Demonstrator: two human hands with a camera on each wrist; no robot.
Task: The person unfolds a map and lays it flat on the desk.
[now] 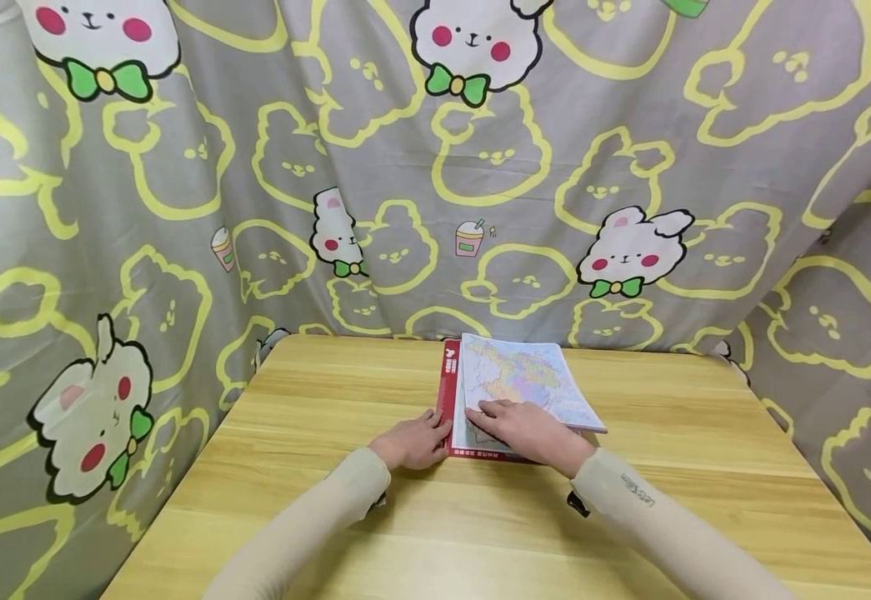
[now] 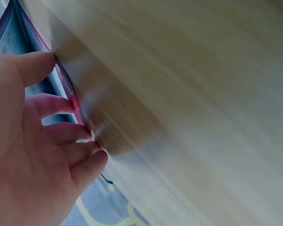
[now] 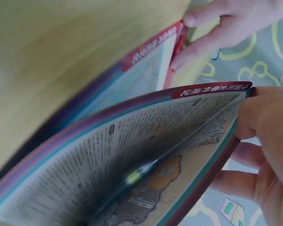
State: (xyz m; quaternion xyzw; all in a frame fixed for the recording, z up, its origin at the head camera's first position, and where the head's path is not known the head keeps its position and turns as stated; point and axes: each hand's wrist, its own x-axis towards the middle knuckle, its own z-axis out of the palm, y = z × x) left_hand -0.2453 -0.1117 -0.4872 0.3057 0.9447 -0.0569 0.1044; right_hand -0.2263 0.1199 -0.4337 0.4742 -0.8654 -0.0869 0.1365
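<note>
A folded map [image 1: 513, 371] with a coloured printed face and a red strip [image 1: 446, 387] along its left side lies at the table's far middle. My left hand [image 1: 412, 440] touches that red left edge, fingertips resting along it in the left wrist view. My right hand [image 1: 528, 429] is over the map's near part. In the right wrist view, its thumb and fingers pinch the edge of a raised fold [image 3: 212, 89], which gapes open on dense text and a brown map inside. Another layer lies beneath the fold, and the left fingers [image 3: 198, 47] touch its red corner.
The map rests on a light wood-grain table [image 1: 315, 383]. A grey curtain [image 1: 397, 167] with rabbit figures and yellow outlines hangs behind the table and down both sides. Dark wrist devices [image 1: 578, 503] show beneath the beige sleeves [image 1: 653, 508].
</note>
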